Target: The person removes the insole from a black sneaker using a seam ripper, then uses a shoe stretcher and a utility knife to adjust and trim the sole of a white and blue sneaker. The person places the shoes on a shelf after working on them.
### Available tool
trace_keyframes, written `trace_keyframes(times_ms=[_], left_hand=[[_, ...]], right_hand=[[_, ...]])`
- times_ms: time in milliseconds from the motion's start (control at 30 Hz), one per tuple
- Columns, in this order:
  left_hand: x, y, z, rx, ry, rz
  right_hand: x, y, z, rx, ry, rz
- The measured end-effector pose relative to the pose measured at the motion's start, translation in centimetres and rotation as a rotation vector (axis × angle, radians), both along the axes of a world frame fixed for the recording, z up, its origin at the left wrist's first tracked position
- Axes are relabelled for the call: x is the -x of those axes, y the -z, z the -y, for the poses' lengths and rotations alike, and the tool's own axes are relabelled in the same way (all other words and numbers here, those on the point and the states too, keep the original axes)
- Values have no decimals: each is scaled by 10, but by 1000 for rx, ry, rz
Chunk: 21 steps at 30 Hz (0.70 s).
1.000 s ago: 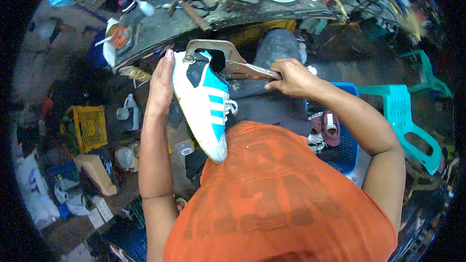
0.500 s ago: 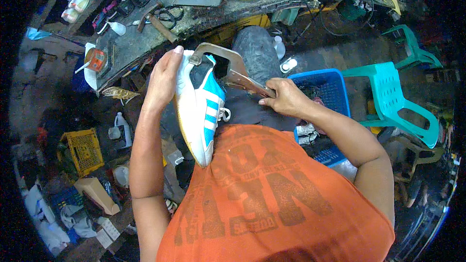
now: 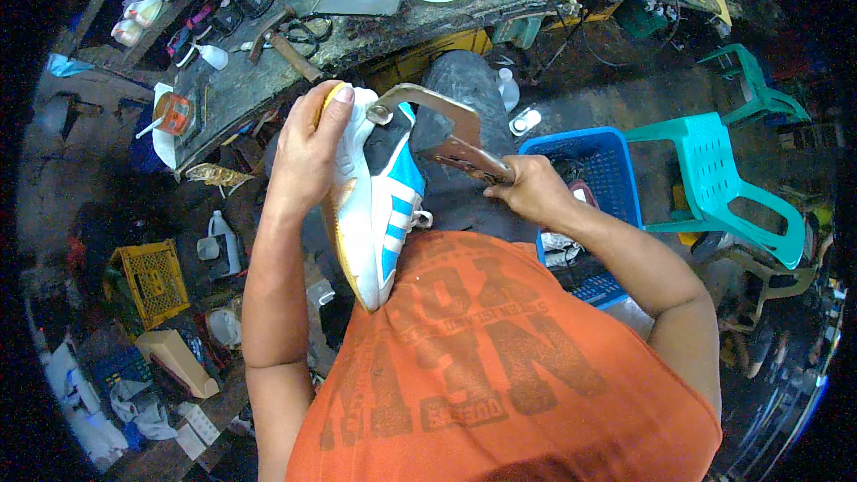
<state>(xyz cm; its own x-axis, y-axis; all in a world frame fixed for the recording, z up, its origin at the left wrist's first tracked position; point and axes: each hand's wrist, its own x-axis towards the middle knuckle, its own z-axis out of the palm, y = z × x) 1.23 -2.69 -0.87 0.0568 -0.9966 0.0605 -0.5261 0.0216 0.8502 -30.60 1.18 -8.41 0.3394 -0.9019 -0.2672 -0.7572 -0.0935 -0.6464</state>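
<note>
Left of center frame, the left hand (image 3: 308,150) clasps the heel of a white-and-blue shoe (image 3: 364,214), its toe against an orange shirt (image 3: 500,357), seemingly for steadiness; the right hand (image 3: 534,187), set apart, grips a bent metal tool (image 3: 473,159) reaching the heel.

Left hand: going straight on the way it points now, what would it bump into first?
Probably the near edge of the workbench, around the end of the hammer; depth is unclear, so the left hand might pass above or below it.
</note>
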Motion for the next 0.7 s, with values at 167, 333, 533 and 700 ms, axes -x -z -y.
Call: trace_keyframes(times_ms=[167,333,533,700], left_hand=[[-3,2,2,-13,49,-126],[-7,19,13,-164,181,-478],[-38,44,24,-309,130,-1063],[-57,66,11,-218,66,-1313]], right_hand=[[16,-33,18,-110,-88,21],[38,-54,35,-239,-227,210],[57,-45,28,-393,-91,340],[112,-51,25,-610,-67,312]])
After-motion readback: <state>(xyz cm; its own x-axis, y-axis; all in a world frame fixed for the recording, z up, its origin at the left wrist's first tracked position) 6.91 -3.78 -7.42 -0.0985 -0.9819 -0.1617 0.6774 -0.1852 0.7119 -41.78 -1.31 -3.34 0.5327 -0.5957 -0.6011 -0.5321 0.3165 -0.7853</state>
